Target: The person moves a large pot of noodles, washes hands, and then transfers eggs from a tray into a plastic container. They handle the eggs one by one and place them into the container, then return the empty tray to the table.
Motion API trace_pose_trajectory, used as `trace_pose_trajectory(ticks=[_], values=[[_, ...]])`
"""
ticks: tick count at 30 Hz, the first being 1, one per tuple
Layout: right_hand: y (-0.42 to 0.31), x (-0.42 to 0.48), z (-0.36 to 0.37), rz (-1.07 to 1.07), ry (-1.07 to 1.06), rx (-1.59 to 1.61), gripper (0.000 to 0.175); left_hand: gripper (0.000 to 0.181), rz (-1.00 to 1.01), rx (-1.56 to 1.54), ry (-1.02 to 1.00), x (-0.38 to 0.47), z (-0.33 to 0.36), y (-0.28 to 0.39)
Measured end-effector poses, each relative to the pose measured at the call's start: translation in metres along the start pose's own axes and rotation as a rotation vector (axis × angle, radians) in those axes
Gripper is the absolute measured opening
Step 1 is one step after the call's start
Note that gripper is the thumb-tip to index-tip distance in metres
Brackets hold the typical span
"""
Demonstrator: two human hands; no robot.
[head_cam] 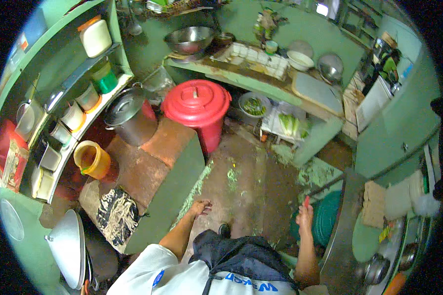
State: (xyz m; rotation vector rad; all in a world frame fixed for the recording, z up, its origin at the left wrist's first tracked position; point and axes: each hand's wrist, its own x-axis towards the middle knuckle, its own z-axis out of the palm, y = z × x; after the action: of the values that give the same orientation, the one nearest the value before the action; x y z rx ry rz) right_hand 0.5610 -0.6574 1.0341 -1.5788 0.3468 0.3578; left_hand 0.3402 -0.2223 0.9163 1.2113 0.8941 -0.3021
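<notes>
My left hand [201, 208] hangs over the floor with its fingers apart and nothing in it. It is near the green side of a low tiled ledge [144, 169]. My right hand [304, 218] is raised at the right, its fingers around a small red object [307, 201]. Only the top of that object shows, too little to tell what it is. Beside and below this hand is a green plastic tub or lid [326, 221]. A dark apron [240, 250] covers my front.
A lidded red plastic bin [195, 101] and a lidded metal stockpot [127, 114] stand ahead. A yellow bucket [92, 158] and a patterned cloth [118, 215] rest on the ledge. Leafy vegetables [289, 124] lie under the counter [236, 79]. A green cabinet door [395, 136] is at right.
</notes>
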Motion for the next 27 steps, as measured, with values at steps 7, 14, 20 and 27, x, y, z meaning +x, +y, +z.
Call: trace_pose_trajectory(ticks=[7,14,20,27], values=[[-0.153,0.089,0.247,-0.391,-0.447,-0.179,0.046,0.041,0.111,0.287,0.330,0.028,-0.069,0.005],[-0.336,0.218,0.442,-1.128,-0.418,-0.414,0.036,0.048,-0.288,-0.494,0.503,-0.008,-0.071,-0.120],[-0.572,0.319,0.641,-1.630,-0.423,-0.597,0.034,0.063,-0.103,-0.917,0.639,-0.015,-0.010,-0.082],[-0.700,0.383,0.825,-1.872,-0.416,-0.770,0.027,0.051,-0.042,-0.868,0.588,0.112,0.009,0.080]])
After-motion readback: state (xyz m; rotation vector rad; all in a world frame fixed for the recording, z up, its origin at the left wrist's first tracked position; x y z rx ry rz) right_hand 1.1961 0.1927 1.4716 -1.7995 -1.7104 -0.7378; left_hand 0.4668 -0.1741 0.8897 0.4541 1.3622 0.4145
